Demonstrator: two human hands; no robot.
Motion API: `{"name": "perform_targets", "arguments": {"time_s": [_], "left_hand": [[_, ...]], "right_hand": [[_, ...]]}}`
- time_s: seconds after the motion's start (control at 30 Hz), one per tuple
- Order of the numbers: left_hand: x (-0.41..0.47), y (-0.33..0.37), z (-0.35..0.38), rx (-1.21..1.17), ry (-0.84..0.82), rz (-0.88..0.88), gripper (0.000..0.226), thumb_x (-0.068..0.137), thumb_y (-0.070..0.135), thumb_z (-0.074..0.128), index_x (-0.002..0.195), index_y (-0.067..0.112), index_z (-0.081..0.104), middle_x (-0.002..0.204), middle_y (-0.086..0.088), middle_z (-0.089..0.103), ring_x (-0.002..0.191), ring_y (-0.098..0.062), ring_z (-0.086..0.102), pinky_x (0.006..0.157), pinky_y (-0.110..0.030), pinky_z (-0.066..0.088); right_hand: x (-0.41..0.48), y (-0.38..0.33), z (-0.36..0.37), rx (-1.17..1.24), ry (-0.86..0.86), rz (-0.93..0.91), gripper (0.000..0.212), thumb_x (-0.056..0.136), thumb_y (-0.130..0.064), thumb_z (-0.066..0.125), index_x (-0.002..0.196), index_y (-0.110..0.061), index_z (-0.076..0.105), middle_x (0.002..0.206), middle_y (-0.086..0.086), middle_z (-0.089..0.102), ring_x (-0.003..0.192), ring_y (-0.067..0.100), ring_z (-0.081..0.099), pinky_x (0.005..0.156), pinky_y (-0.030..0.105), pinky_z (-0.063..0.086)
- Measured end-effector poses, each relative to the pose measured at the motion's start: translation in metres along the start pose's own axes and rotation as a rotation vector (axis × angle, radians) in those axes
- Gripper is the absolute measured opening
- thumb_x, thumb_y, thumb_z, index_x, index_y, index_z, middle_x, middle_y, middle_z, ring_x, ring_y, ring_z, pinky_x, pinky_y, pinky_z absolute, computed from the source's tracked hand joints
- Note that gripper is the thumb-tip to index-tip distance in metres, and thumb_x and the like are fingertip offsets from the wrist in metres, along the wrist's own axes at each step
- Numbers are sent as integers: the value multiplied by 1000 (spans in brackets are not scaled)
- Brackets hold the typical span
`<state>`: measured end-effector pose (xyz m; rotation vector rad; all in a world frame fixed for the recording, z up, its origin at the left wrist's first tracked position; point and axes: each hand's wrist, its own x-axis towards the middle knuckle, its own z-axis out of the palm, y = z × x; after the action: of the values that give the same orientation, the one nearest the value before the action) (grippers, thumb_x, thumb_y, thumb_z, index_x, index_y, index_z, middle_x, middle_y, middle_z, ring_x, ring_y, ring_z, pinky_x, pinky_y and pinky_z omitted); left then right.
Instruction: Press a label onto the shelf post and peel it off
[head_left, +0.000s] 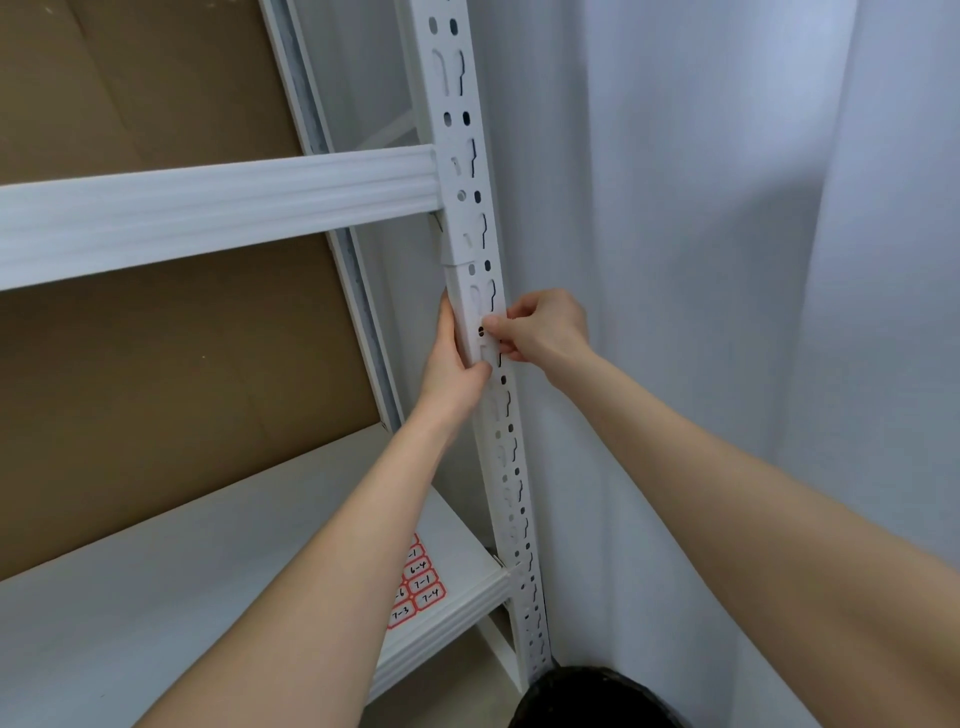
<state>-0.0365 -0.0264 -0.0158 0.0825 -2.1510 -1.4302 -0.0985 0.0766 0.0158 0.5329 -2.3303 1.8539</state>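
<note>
White slotted upright post (488, 291) of shelving rack; long axis near vertical, leaning slightly, running from above both hands down to floor; between the two hands, touching both. Left hand (452, 364): wrapped round post's left edge, fingers behind, thumb on front face, gripping. Right hand (540, 332): fingertips (496, 325) curled and pinching at post's right edge beside a round hole; whether a small part is pinched, cannot tell. Both hands equally close, left a little lower. Both forearms extended upward and forward, converging on post. Above fingers: horizontal beam (218, 208) hooked into post. Below: white shelf board (156, 597) with red-bordered labels (418, 587). Left of fingers: brown cardboard backing (156, 374); right: white curtain (727, 260).
</note>
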Motion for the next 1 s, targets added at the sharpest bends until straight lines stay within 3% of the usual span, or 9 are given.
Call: {"name": "perform_targets", "arguments": {"time_s": [0.13,0.3,0.37,0.53,0.77,0.87,1.0], "left_hand": [[-2,1,-1,12,-4,-1,88,79,-2,49,148,41,17,130,11,56,116,-10,56,96,-45,50],[-2,4,1,-10,-4,3,83,88,-6,49,150,36,14,132,9,53,114,-9,55,94,-38,51],[-1,3,2,-8,3,4,85,87,-8,47,150,36,13,128,11,53,114,-11,55,94,-40,52],[-3,4,2,6,11,10,85,85,-9,47,150,35,15,125,12,54,113,-8,55,95,-38,51],[-1,3,2,-3,11,-18,84,88,-7,48,151,36,12,139,6,51,121,-12,53,98,-41,49],[-1,3,3,3,14,-14,84,88,-6,49,150,37,12,131,10,52,114,-12,55,94,-42,52],[-2,4,2,26,2,-4,87,87,-7,49,151,37,10,134,12,48,115,-9,50,85,-28,49]], "right_hand": [[-2,0,-4,-6,-37,-7,19,80,-24,72,67,-11,65,61,3,67,66,19,70,75,39,59],[-1,-6,-4,-99,-34,-22,34,65,-38,83,57,-12,62,61,6,70,64,20,70,73,40,59],[2,-6,-4,-86,-36,-24,35,66,-34,83,54,-13,58,59,5,69,63,20,70,73,40,59],[1,-1,-7,7,-45,-8,17,79,-17,75,72,-5,66,61,7,67,60,17,68,72,38,60],[-1,-9,-3,-190,-43,-53,39,62,-40,83,55,-14,55,60,4,68,65,21,70,71,41,59],[4,-4,-4,-97,-58,-17,35,65,-33,85,61,-12,58,60,5,68,63,21,70,71,38,59],[2,0,-11,98,-103,30,17,82,-14,73,84,2,67,66,9,66,56,16,65,63,27,60]]}}
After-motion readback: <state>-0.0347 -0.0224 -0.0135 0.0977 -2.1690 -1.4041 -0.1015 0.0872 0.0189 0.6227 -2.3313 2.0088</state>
